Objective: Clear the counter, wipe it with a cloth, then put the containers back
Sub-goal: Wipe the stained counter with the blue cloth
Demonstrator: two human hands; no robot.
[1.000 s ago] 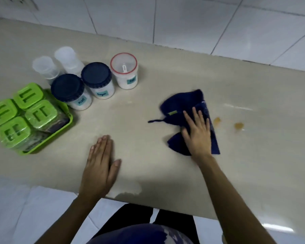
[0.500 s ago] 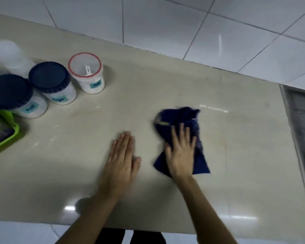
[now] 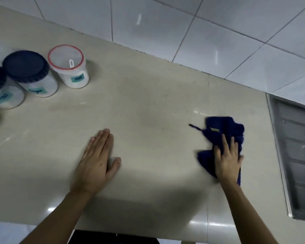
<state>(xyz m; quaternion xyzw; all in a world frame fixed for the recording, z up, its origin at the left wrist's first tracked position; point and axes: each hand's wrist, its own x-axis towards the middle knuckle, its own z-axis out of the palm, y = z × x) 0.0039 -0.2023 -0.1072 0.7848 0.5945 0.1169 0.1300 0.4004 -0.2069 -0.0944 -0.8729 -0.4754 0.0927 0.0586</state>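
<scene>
So the counter is mostly bare now, and the big change is where the wiping is happening. Taking the sink at the right as the landmark: half a second ago the cloth was mid-counter, close beside the other hand; now the dark blue cloth sits just beside the sink's rim, well apart from that hand. A second ago there were two brownish spots on the counter next to the cloth, and I can't see any spots now, so my guess is the swipe got them.

The right hand is pressed flat on top of the cloth, fingers spread and pushing down, not pinching it. The left hand lies palm-down on bare counter, far from the sink, fingers held together and thumb out, holding nothing, probably just bracing.

The containers are parked at the far end from the sink: the red-rimmed tub nearest it, then a blue-lidded jar, then another blue-lidded jar cut off by the frame edge.

Looks to me like the wipe is mid-way: the sink side is covered, putting containers back is not yet started.
</scene>
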